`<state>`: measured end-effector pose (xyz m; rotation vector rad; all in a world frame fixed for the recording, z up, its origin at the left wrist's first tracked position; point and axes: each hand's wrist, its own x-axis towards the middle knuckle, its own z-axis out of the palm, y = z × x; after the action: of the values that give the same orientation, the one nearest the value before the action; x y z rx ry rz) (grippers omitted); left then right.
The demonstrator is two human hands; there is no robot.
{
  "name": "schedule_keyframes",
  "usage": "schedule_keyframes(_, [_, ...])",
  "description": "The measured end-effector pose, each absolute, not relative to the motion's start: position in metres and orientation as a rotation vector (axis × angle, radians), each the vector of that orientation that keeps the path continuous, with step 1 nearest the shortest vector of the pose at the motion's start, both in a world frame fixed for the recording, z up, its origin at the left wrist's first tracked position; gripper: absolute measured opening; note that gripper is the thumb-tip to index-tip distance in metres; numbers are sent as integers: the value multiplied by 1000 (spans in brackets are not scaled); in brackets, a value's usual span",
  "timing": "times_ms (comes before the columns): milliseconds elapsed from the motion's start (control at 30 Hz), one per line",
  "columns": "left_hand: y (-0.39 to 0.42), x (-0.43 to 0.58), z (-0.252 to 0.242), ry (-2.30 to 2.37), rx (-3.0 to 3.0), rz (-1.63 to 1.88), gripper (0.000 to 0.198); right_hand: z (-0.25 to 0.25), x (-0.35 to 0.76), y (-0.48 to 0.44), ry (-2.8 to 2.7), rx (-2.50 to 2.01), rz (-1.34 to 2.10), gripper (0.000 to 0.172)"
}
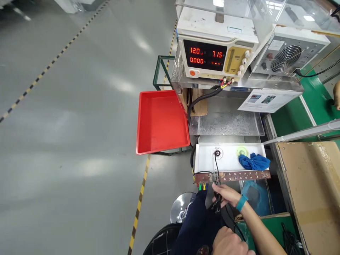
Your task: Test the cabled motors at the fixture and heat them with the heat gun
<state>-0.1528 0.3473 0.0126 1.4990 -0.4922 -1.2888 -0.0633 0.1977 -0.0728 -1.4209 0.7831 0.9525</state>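
My right hand (225, 195), with a teal band at its wrist, is closed round a bundled black cable (217, 203) in front of the copper-coloured strip (233, 176). A thin black lead rises from there to a round socket (217, 153) on the white panel (205, 159). At the bottom edge, my left hand (230, 242) is curled closed, and a length of black cable runs down to it; its fingertips are partly hidden. A blue cloth (254, 162) lies at the panel's right end, beside a pale green ring (242, 151).
A power supply (217, 44) with red digits stands on the shelf above, beside a unit with a fan (287, 58). To the left are a red tray (162, 122) and a round metal stool base (181, 207). A cardboard box (310, 177) is at the right.
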Motion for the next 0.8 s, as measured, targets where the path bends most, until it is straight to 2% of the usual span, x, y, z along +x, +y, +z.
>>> schedule_keyframes(67, [334, -164, 3, -550, 1518, -1278, 23, -76, -95, 209, 862, -983, 927, 48])
schedule_keyframes(133, [327, -174, -9, -604, 1551, -1273, 21, -86, -112, 215, 872, -873, 796, 47])
schedule_keyframes(367, [341, -185, -61, -854, 1832, -1273, 42, -121, -121, 240, 917, -1076, 400, 68])
schedule_keyframes(500, [354, -178, -71, -980, 2030, -1188, 34, -130, -117, 250, 987, -1085, 348, 69])
schedule_keyframes(633, [368, -160, -66, -746, 1919, -1163, 33, -137, -114, 249, 996, -1083, 299, 69])
schedule_keyframes(800, [387, -130, -75, -10, 2022, -845, 40, -144, -112, 256, 1036, -1108, 231, 71])
